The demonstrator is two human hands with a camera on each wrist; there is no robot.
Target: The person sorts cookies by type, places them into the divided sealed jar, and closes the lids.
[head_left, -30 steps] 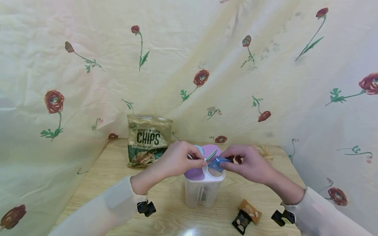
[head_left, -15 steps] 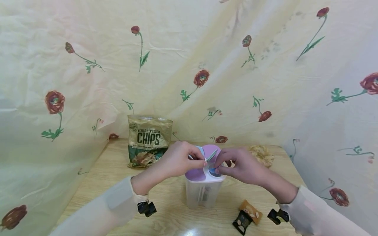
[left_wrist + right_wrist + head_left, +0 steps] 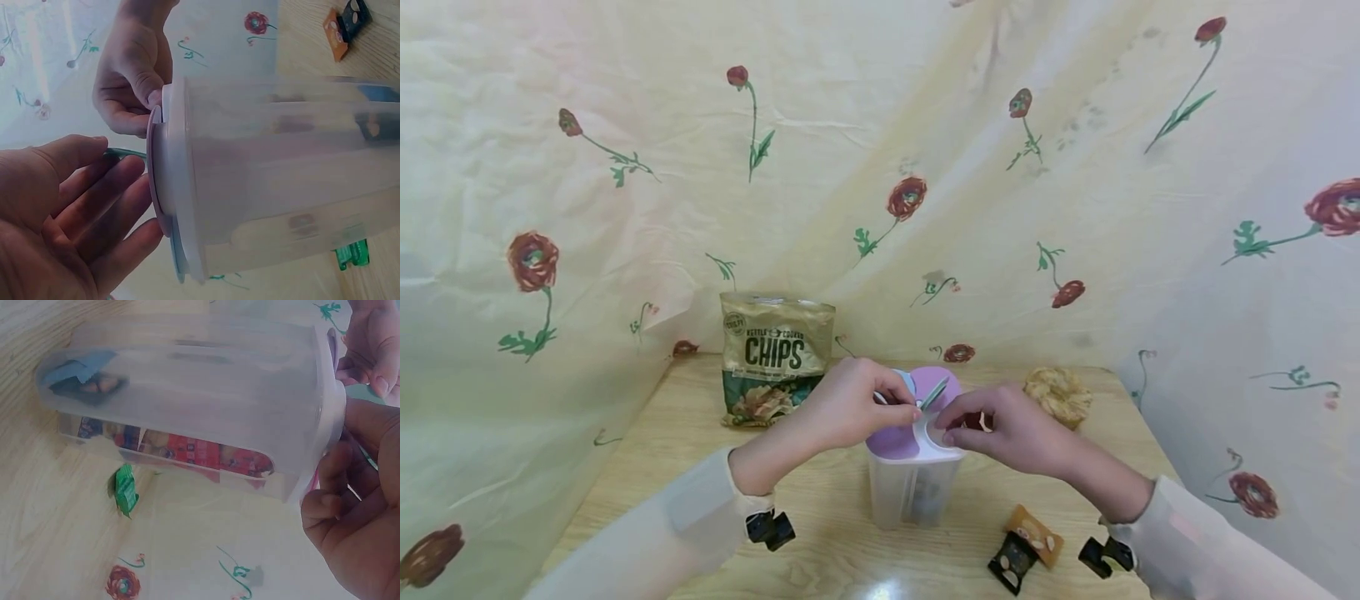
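Note:
A translucent container (image 3: 887,496) stands upright on the table, its white top fitted with purple and light blue lids. My left hand (image 3: 850,404) pinches a raised green lid (image 3: 936,390) between thumb and index finger. Over the uncovered round opening, my right hand (image 3: 1015,429) has thumb and fingertips bent at the rim, holding nothing. In the right wrist view, a blue packet (image 3: 94,365) lies at the bottom of one compartment, against a dark packet (image 3: 100,390). Red packets (image 3: 194,450) fill a neighbouring compartment.
Behind the container, a chips bag (image 3: 778,358) stands at the left and a crumpled yellowish bundle (image 3: 1058,395) lies at the right. An orange packet (image 3: 1036,533) and a black packet (image 3: 1012,562) lie front right. A green packet (image 3: 127,489) rests beside the container.
My right hand lowered the blue packet to the opening and let it go; it now lies inside the container. The left hand keeps its pinch on the green lid.

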